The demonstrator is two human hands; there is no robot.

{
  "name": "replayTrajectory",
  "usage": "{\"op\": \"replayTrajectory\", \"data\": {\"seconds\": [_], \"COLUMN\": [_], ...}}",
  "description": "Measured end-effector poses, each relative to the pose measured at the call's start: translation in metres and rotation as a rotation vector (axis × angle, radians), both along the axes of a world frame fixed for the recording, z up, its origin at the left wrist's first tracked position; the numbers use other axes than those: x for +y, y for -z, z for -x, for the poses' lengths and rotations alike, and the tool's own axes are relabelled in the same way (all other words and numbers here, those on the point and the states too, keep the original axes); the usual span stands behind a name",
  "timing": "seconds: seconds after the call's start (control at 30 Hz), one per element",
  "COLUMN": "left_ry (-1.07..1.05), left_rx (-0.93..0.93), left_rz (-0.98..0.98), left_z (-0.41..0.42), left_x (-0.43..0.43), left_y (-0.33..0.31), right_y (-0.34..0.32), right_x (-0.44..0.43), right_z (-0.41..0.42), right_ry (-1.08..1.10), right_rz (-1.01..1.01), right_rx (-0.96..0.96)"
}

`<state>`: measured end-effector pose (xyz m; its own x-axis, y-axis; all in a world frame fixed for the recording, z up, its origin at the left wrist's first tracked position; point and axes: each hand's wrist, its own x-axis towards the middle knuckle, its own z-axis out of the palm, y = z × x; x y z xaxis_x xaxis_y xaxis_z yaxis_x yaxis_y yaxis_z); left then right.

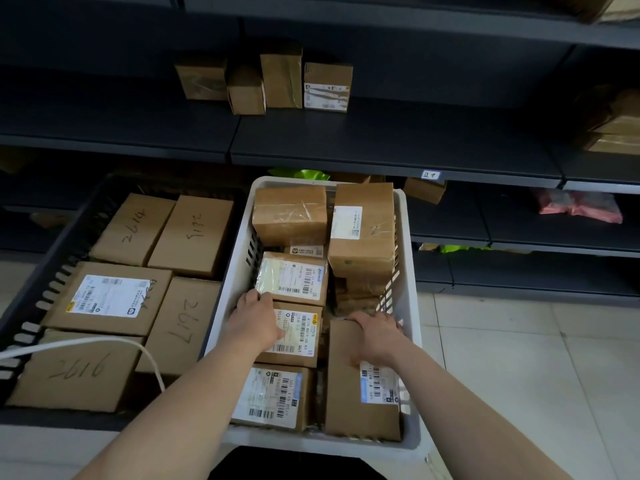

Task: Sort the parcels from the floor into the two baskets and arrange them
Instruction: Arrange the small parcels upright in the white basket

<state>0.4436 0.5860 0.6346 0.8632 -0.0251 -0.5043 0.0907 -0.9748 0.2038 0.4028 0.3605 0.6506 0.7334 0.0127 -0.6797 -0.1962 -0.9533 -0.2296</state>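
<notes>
Squaring explains it: your right hand [377, 334] presses flat on the brown parcel [356, 407]; your left hand [258, 318] shows no clear grip.

Handwritten numbers mark boxes in the dark basket [52, 282]: 2614 on the far-left box [135, 225], 2617 on the middle box [185, 323] and 2616 on the near box [78, 367]. A shelf tag [430, 174] reads 辽宁. A label [298, 329] in the white basket [228, 271] shows 0519.
</notes>
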Motion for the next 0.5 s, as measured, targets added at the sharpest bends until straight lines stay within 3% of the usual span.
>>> {"op": "replayTrajectory", "data": {"seconds": [0.23,0.37,0.5], "left_ry": [0.011,-0.114,-0.256], "left_rx": [-0.048,-0.134,-0.078], "left_rz": [-0.035,0.23,0.542], "left_z": [0.01,-0.004,-0.028], "left_x": [-0.021,-0.047,-0.075], "left_y": [-0.013,-0.034,-0.054], "right_y": [0.001,-0.013,-0.044], "right_x": [-0.001,-0.012,-0.026], "right_z": [-0.001,-0.017,-0.036], "right_ry": [-0.182,0.139,0.496], "right_rz": [0.167,-0.04,-0.133], "right_rx": [-0.037,-0.112,-0.406]}}
